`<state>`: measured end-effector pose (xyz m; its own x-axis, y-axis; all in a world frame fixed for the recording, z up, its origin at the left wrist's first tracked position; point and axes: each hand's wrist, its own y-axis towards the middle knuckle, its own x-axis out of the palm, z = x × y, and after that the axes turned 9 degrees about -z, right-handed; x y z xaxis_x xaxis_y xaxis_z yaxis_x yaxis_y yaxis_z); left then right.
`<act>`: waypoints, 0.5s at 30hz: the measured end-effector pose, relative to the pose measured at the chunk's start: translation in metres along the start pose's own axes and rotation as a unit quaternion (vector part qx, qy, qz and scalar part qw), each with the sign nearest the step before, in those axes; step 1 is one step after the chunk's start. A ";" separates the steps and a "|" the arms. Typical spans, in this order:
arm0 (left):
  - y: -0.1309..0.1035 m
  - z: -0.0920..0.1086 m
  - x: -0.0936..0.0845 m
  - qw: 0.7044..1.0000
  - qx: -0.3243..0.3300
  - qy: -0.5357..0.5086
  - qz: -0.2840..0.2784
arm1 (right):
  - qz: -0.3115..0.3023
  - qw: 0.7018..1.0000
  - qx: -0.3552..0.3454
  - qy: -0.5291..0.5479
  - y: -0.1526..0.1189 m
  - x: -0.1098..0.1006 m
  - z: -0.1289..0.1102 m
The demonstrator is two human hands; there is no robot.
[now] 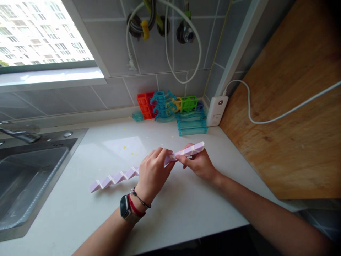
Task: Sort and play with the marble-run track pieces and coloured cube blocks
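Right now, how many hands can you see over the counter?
2. The left hand holds the purple strip beside its zigzag length, and the right hand holds its straight end. No other hands show.

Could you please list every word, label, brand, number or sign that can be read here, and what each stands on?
No text is clearly readable.
White plug-in device: small dark print, too small and blurred to read.
Wristwatch: dark screen, nothing legible.
Lavender segmented strip: no lettering visible.
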<state>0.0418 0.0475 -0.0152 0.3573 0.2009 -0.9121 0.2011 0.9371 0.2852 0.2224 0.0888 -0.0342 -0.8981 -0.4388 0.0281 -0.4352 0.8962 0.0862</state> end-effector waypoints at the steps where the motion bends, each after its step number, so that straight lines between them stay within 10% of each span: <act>1: 0.000 0.001 0.001 1.000 -0.001 0.006 0.003 | 0.008 1.000 -0.003 -0.012 -0.001 0.001 0.001; 15: -0.001 0.004 0.003 1.000 0.001 0.028 0.009 | 0.072 0.994 0.002 -0.077 -0.010 0.013 0.003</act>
<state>0.0463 0.0461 -0.0170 0.3090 0.2330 -0.9221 0.1966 0.9329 0.3016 0.2149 0.0740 -0.0375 -0.9502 -0.2902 -0.1136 -0.3006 0.9496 0.0887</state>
